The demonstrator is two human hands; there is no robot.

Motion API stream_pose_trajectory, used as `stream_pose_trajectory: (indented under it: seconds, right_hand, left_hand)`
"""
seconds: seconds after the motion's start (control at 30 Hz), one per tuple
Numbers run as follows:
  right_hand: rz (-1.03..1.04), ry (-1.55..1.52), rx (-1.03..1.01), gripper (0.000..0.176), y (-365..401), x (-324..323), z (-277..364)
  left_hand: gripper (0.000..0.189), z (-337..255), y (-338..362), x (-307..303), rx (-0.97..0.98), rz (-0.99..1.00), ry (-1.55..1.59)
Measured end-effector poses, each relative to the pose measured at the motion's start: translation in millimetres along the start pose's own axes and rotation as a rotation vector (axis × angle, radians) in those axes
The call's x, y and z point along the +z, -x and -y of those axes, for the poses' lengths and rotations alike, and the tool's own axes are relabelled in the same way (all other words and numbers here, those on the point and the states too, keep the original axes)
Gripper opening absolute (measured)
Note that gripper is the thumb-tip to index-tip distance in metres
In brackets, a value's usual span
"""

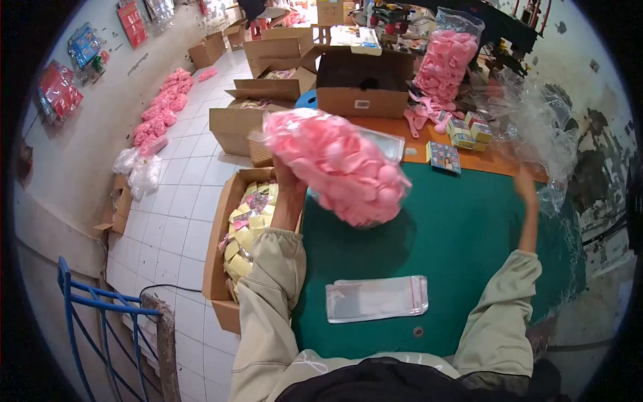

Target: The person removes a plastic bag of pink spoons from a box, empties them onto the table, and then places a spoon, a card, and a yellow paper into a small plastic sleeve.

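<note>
A clear bag packed with pink pieces [338,167] is up over the left part of the green table, tilted down to the right. My left hand [289,184] grips it at its left end, fingers mostly hidden behind the bag. Out to the right, my right hand [527,185] is blurred beside a heap of crumpled clear plastic [536,120]; its fingers do not show clearly. Nearer to me, a stack of clear flat sleeves [376,299] lies on the green table top [362,258], with a small round metal piece [418,331] below it.
An open carton [224,268] of yellow-carded packs stands left of the table. Farther back are a large open box [365,84], a tall bag of pink pieces [450,57], loose pink handled items [416,119] and small card stacks [469,130]. A blue metal rail [100,301] stands at lower left.
</note>
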State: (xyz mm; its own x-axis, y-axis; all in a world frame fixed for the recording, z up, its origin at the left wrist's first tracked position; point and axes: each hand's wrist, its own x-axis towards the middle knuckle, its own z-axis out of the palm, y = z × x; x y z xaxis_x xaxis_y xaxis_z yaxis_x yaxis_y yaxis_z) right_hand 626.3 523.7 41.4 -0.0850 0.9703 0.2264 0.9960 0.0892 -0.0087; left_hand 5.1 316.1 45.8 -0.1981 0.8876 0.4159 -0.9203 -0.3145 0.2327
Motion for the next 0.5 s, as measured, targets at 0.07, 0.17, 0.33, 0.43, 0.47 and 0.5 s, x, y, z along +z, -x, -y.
stream_pose_trajectory:
  seconds: [0.07, 0.17, 0.33, 0.43, 0.47, 0.5]
  right_hand:
    - [0.113, 0.062, -0.084, 0.042, 61.9, -40.4, 40.4]
    - [0.329, -0.518, -0.410, 0.070, 97.8, -63.4, 127.4]
    - [0.675, -1.165, -0.500, 0.088, 144.4, -73.4, 275.1]
    - [0.386, -1.125, -0.700, 0.088, 150.1, -52.2, 313.3]
    - [0.248, -1.090, -0.788, 0.087, 149.0, -46.2, 320.6]
    - [0.318, -1.362, -0.638, 0.058, 152.8, -44.9, 325.4]
  left_hand:
    - [0.051, 8.7, 5.3, -19.8, -0.055, -0.025, 0.023]
    - [0.050, 28.9, 16.0, -38.0, -0.125, -0.098, -0.016]
    - [0.048, 38.2, 27.4, -40.1, -0.226, -0.197, -0.232]
    - [0.048, 17.8, 20.7, -34.5, -0.222, -0.175, -0.753]
    - [0.047, 5.8, 18.7, -31.2, -0.194, -0.064, -1.248]
    - [0.047, -8.5, 16.7, -23.0, -0.147, 0.043, -1.771]
